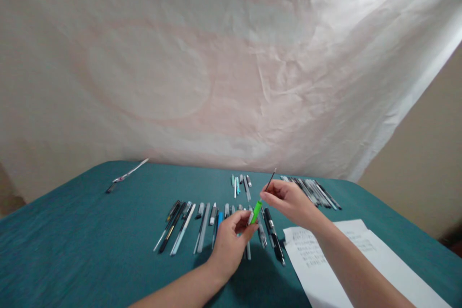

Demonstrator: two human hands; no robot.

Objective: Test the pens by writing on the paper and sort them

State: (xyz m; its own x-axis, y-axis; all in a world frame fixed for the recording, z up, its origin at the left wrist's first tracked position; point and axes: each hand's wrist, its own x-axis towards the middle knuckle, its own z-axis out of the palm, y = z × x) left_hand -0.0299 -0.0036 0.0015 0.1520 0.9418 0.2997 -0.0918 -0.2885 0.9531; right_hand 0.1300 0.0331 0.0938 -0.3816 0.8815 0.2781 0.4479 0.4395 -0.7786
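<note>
My left hand (228, 242) is closed around a bright green pen part (256, 211), a short tube with a whitish patch on its side. My right hand (288, 200) pinches a thin dark pen refill (270, 180), which slants up to the right with its tip pointing away. The refill's lower end is close to the top of the green part; whether it sits inside is partly covered by my fingers. Beneath both hands lies a row of pens and pen parts, including a blue piece (220, 217) and a black pen (276, 249) at the row's right end.
White sheets (306, 269) with handwriting lie at the right. Several pens (317, 193) are lined up behind my right hand. A small group of caps and barrels (237, 186) is farther back. One pale strip-like item (126, 174) lies far left on the green tablecloth (90, 240).
</note>
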